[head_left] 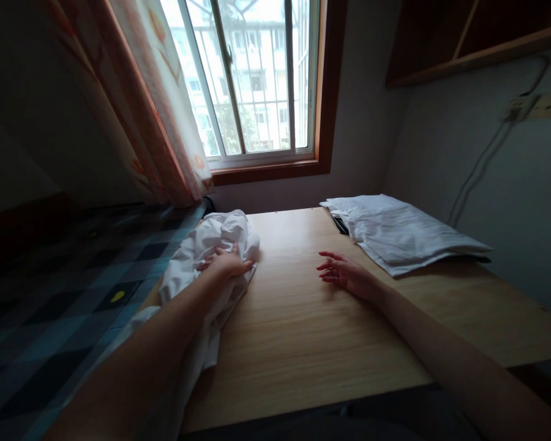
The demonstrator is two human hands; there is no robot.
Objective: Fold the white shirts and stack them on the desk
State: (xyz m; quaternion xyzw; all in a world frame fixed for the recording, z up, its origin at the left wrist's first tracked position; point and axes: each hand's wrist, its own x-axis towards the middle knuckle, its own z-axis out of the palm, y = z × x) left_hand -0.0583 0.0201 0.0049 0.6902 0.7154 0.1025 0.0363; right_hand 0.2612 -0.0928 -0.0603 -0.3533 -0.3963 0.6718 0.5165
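A crumpled white cloth point(211, 236) lies bunched along the left side of the wooden table, part of it hanging over the near left edge. My left hand point(224, 264) rests on this bunched fabric with thumb and index finger spread apart; some of its fingertips are partly lost among the folds. Over the middle of the table, my right hand point(342, 271) is open, fingers slightly curled and apart, holding nothing. To its right, a flat folded white cloth point(404, 233) lies near the wall, with something dark showing beneath its edges.
The wooden table point(275, 343) stands below a barred window point(257, 79) with a flowered curtain point(160, 122). On the left is a surface with a dark checked cover point(87, 306). A shelf point(468, 46) hangs at upper right, above a wall socket point(521, 109) and cable.
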